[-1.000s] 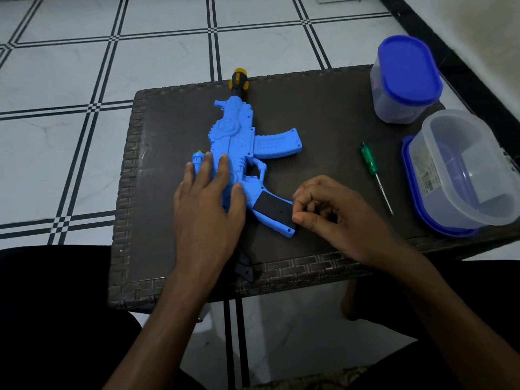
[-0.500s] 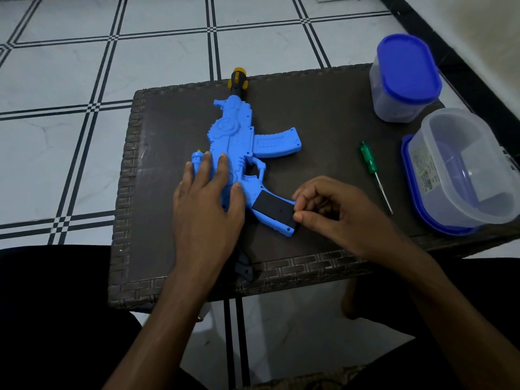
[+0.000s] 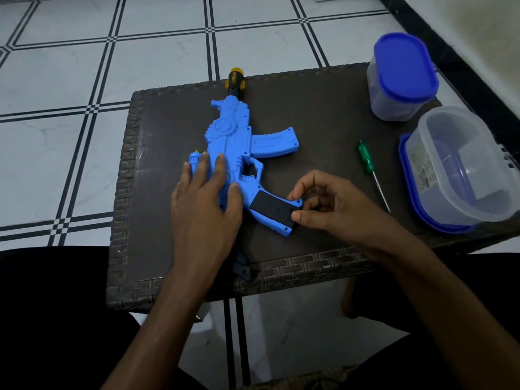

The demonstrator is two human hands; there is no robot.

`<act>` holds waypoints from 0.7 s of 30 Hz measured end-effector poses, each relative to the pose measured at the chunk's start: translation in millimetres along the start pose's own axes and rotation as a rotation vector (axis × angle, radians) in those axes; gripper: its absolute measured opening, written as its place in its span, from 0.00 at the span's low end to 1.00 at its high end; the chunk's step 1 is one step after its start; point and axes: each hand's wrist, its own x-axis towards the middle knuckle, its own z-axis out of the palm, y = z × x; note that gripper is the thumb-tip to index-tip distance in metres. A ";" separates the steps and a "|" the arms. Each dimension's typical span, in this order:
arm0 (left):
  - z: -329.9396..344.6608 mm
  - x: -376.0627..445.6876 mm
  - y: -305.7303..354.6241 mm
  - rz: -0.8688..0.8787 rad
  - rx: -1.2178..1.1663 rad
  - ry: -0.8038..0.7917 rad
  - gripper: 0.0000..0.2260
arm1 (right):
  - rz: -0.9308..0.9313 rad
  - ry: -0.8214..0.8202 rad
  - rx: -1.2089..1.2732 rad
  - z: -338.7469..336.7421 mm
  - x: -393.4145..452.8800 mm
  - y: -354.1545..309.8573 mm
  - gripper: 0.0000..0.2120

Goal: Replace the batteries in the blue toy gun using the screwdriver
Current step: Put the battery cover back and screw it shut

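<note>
My left hand [image 3: 205, 204] flat, fingers spread, pinning blue toy gun [image 3: 235, 142]. My right hand [image 3: 329, 205] pinches black battery cover [image 3: 271, 211] edge. Screwdriver [image 3: 371, 171] idle on table [image 3: 323, 114]. Swap status unclear; cover seated.

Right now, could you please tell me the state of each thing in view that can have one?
Blue toy gun: flat on table, black battery cover on.
Screwdriver: lying unused.
Lidded container: closed.
Clear tub: upside down on its lid.
Left hand: pressing gun.
Right hand: fingering cover.

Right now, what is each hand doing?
Left hand: open, pressed flat on the blue toy gun.
Right hand: fingers pinching the gun's black battery cover.
</note>
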 end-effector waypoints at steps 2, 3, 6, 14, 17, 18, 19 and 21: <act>-0.1 -0.3 0.2 0.002 0.002 0.003 0.23 | -0.008 0.001 0.028 -0.1 -0.7 -0.4 0.12; 0.0 -0.4 0.4 0.002 0.004 0.005 0.23 | -0.013 0.007 0.035 0.3 -1.0 -0.4 0.13; -0.3 -0.2 0.8 0.002 0.004 0.003 0.23 | -0.011 0.023 0.050 1.8 -0.9 1.0 0.13; -1.1 -0.6 1.9 -0.004 -0.004 0.001 0.23 | -0.008 0.017 0.065 -1.9 -2.5 -2.8 0.08; -1.1 -0.6 2.3 -0.005 -0.010 0.002 0.23 | 0.003 0.021 0.053 -1.6 -2.4 -3.1 0.08; -1.1 -0.8 2.3 -0.006 -0.010 0.002 0.23 | 0.004 0.022 0.053 -0.6 -2.6 -3.1 0.09; -1.1 -0.9 2.2 -0.007 -0.009 0.001 0.23 | 0.003 0.025 0.048 0.7 -2.6 -3.0 0.10; -1.2 -1.2 2.0 -0.009 -0.007 -0.001 0.23 | 0.004 0.036 0.023 3.2 -2.9 -3.3 0.10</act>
